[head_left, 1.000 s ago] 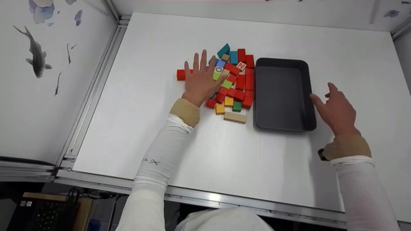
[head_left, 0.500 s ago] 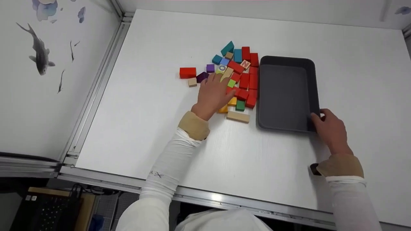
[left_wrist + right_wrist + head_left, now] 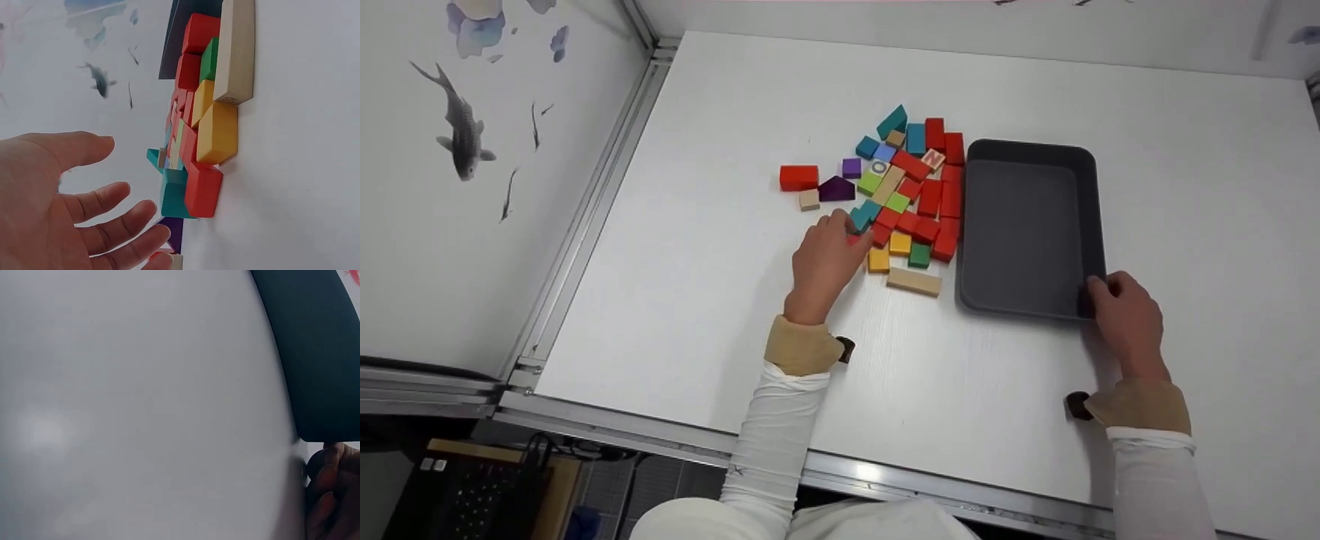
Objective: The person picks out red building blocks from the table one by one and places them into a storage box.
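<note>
My left hand point(image 3: 826, 259) hovers at the near left side of a spread of coloured wooden blocks. Its thumb and fingers are parted with nothing between them, as the left wrist view shows. Nearest to it are a teal block point(image 3: 175, 193) and a red block point(image 3: 202, 189), partly covered by the hand in the head view. My right hand point(image 3: 1129, 319) grips the near right corner of a dark grey rectangular tray point(image 3: 1035, 311), thumb over the rim and fingers outside. In the right wrist view, curled fingers point(image 3: 326, 481) show beside the tray's wall. The tray holds nothing.
Several red blocks line the tray's left side. A natural wood bar point(image 3: 913, 282) lies nearest the front. Off to the left are a red block point(image 3: 799, 178), a small wood cube point(image 3: 809, 200) and a purple block point(image 3: 837, 189). A metal frame edge point(image 3: 645, 420) borders the white table.
My left hand has drawn back from over the blocks toward their near left side. My right hand has moved down along the tray and taken hold of its near right corner.
</note>
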`<state>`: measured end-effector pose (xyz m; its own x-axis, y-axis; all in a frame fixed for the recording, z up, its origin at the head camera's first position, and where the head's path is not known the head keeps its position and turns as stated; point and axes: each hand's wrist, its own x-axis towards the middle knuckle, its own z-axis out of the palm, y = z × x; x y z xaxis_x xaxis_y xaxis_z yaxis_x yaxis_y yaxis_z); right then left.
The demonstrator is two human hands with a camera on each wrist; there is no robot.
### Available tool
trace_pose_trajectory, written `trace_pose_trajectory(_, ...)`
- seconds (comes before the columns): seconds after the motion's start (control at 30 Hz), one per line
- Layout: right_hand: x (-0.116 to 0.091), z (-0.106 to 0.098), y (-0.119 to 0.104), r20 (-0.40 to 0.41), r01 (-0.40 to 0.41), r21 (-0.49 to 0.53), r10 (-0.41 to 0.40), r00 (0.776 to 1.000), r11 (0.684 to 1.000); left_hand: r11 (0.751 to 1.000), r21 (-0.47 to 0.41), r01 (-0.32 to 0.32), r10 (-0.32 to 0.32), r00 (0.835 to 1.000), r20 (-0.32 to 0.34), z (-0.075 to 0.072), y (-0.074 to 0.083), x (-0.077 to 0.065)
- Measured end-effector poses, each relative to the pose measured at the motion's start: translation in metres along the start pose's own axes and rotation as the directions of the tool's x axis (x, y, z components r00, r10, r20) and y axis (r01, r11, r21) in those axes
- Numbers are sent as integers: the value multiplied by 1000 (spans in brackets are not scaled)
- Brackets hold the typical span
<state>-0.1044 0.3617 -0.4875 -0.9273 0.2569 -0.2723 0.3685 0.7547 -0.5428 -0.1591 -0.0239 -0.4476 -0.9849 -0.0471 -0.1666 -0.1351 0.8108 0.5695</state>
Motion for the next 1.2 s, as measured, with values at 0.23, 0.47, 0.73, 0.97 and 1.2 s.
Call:
trace_pose_trajectory(0.23, 0, 7, -3, -34, 29, -20, -29, 999, 999, 996, 17, 83, -83, 995, 47, 12, -21, -2)
trace_pose_trajectory(0.47, 1, 20, -8, -50, 49, -18, -50, 997, 999, 988, 18, 156, -157, 978, 136, 16, -35, -1)
trace_pose_trajectory(0.73, -5, 40, -10, -10, 51, -41, -51, 999, 998, 981, 95, 170, -178, 980, 86, 24, -65, -15)
trace_pose_trajectory(0.97, -10, 43, -10, -1, 39, -29, -39, 999, 999, 979, 89, 181, -187, 980, 64, 26, -68, -16)
trace_pose_trajectory(1.2, -7, 11, -5, -74, -26, -1, 26, 997, 1000, 999, 37, 23, -25, 998, 65, 28, -34, 10)
